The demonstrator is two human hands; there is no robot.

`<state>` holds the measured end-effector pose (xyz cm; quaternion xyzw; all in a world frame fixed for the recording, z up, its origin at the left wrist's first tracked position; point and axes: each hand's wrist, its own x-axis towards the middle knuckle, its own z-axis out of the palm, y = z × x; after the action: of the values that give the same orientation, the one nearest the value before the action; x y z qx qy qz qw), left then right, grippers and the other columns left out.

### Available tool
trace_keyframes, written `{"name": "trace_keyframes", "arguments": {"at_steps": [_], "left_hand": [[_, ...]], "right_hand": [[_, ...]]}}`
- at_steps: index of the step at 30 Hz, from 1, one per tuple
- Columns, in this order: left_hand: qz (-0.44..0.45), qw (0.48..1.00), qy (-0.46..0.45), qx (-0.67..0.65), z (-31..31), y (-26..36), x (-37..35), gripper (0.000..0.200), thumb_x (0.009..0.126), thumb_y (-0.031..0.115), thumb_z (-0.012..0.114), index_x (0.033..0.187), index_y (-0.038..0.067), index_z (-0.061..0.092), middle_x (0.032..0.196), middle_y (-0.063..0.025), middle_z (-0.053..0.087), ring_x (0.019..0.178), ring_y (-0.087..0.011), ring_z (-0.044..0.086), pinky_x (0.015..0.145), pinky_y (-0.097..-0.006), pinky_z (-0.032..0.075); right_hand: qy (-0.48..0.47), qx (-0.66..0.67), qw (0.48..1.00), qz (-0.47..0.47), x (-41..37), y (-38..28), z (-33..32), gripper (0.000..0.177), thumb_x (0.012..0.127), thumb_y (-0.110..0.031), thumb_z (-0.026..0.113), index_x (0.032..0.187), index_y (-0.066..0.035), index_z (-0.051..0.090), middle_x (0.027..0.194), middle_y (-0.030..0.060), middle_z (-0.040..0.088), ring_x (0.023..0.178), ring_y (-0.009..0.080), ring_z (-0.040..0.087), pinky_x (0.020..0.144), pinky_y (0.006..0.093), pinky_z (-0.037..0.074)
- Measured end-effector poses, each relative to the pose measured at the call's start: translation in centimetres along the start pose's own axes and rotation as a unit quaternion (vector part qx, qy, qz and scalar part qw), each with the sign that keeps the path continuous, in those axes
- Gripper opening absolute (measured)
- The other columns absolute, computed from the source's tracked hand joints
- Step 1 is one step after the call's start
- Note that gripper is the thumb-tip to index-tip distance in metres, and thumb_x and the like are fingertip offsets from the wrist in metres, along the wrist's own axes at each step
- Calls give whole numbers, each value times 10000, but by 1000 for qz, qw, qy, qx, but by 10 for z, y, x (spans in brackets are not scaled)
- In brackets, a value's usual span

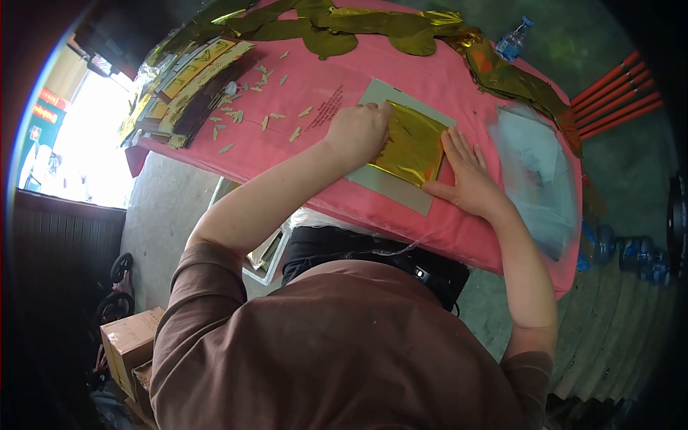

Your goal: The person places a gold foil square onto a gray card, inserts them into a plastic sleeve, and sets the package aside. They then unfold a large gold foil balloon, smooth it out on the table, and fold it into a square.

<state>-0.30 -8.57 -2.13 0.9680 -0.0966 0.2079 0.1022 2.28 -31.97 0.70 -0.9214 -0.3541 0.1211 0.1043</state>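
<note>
Left hand (358,132): knuckles up and fingers curled shut, tips clamped on the far left corner of the shiny gold foil square (412,147).
Right hand (469,179): flat and open, fingers spread, pressing on the foil's right edge.
Foil: lying on a grey card sheet (390,188), near the front edge of the pink-covered table (308,93), between both hands.
Left edge: a stack of gold-and-black packets (183,86), with small gold paper scraps (261,107) scattered beside it.
Far edge: crumpled gold foil shapes (358,25) all along it.
Right edge: clear plastic bags (534,165), just beside the right hand.
</note>
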Motion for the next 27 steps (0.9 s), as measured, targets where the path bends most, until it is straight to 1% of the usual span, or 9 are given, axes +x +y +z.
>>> {"name": "trace_keyframes", "arguments": {"at_steps": [4, 14, 16, 19, 20, 22, 24, 25, 27], "left_hand": [[7, 1000, 4, -10, -1, -1, 0, 144, 778, 157, 569, 800, 33, 499, 682, -144, 600, 606, -307, 618, 521, -392, 496], [5, 999, -51, 4, -7, 9, 5, 232, 722, 189, 650, 789, 26, 500, 731, -144, 600, 655, -299, 627, 568, -380, 508], [17, 999, -45, 11, -6, 8, 5, 239, 715, 191, 658, 785, 26, 500, 733, -141, 601, 655, -296, 629, 571, -379, 509], [29, 998, -53, -7, -5, 7, 5, 236, 708, 183, 663, 781, 27, 502, 741, -143, 604, 659, -295, 630, 572, -376, 511], [12, 998, -67, -1, -7, 9, 6, 221, 713, 175, 653, 779, 26, 503, 750, -144, 607, 663, -294, 632, 573, -376, 512], [-4, 997, -81, 6, -12, 14, 7, 207, 719, 167, 643, 777, 25, 504, 758, -145, 609, 667, -293, 634, 573, -375, 513], [-15, 992, -121, 20, -19, 19, 10, 352, 610, 120, 747, 865, 1, 536, 796, -158, 640, 738, -282, 660, 607, -347, 537], [-15, 992, -121, 20, -17, 18, 9, 352, 610, 120, 747, 865, 1, 536, 796, -158, 640, 738, -282, 660, 607, -347, 537], [0, 995, -93, 24, -14, 17, 8, 246, 677, 109, 675, 852, 2, 541, 766, -153, 639, 720, -284, 660, 605, -350, 536]], "right_hand": [[8, 1, 1000, -15, 0, 3, 4, 979, 750, -478, 651, 1427, -6, 124, 1497, 177, 88, 1397, 260, 63, 1121, 403, 30], [27, 1, 1000, -16, 5, -3, 11, 996, 737, -517, 637, 1425, -2, 132, 1493, 181, 104, 1397, 269, 49, 1120, 412, 14], [50, -4, 998, -41, 9, -3, 15, 1043, 714, -602, 615, 1405, 34, 161, 1466, 242, 133, 1389, 307, 86, 1109, 466, 49], [49, 0, 998, -35, 14, -8, 17, 1028, 715, -592, 622, 1399, 34, 177, 1463, 240, 146, 1386, 316, 94, 1104, 489, 59], [49, 0, 998, -35, 15, -12, 15, 1028, 715, -592, 622, 1399, 34, 177, 1463, 240, 146, 1386, 316, 94, 1104, 489, 59], [35, 5, 999, -11, 16, -23, 11, 984, 742, -522, 633, 1416, 10, 154, 1480, 204, 128, 1395, 277, 61, 1118, 429, 27], [37, 4, 999, -12, 20, -28, 13, 978, 743, -521, 633, 1412, 14, 163, 1477, 209, 135, 1394, 283, 68, 1116, 437, 32], [38, 4, 999, -12, 22, -30, 13, 972, 744, -520, 633, 1408, 19, 172, 1474, 213, 142, 1393, 289, 75, 1115, 446, 36], [38, 9, 999, -13, 25, -36, 13, 970, 742, -518, 637, 1407, 18, 176, 1473, 214, 145, 1391, 296, 81, 1112, 458, 43]]}}
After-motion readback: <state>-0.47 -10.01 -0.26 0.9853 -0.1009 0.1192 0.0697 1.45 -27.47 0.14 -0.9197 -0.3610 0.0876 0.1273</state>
